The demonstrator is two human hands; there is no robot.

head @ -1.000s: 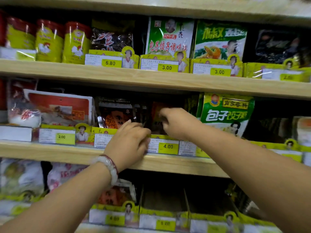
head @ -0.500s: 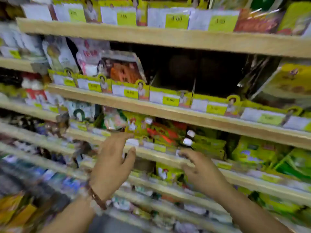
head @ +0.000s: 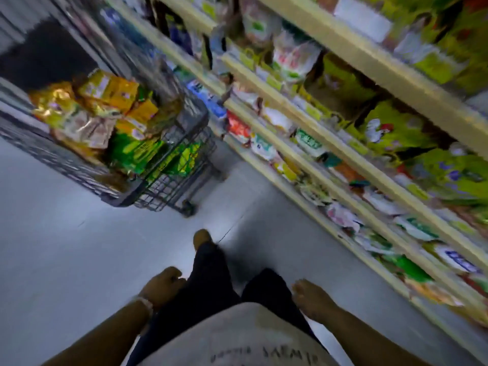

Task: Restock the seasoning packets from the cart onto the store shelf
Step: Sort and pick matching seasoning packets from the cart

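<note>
Both of your hands hang empty: left hand (head: pixel 162 285) loosely curled, right hand (head: pixel 313 297) with fingers relaxed. The gold, yellow and green foil seasoning packets (head: pixel 105 114) lie heaped in the grey wire cart (head: pixel 169 180), ahead and to your left, nearer your left hand. Right of the cart run the cream-edged store shelves (head: pixel 330 143); pale, bare floor (head: pixel 66 247) lies between you and it.

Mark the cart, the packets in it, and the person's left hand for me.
cart (head: pixel 169 186): head view, on the wire mesh of its near side.
seasoning packets (head: pixel 105 101): head view, on a gold packet atop the pile.
left hand (head: pixel 162 286): head view, on the back of the hand.
</note>
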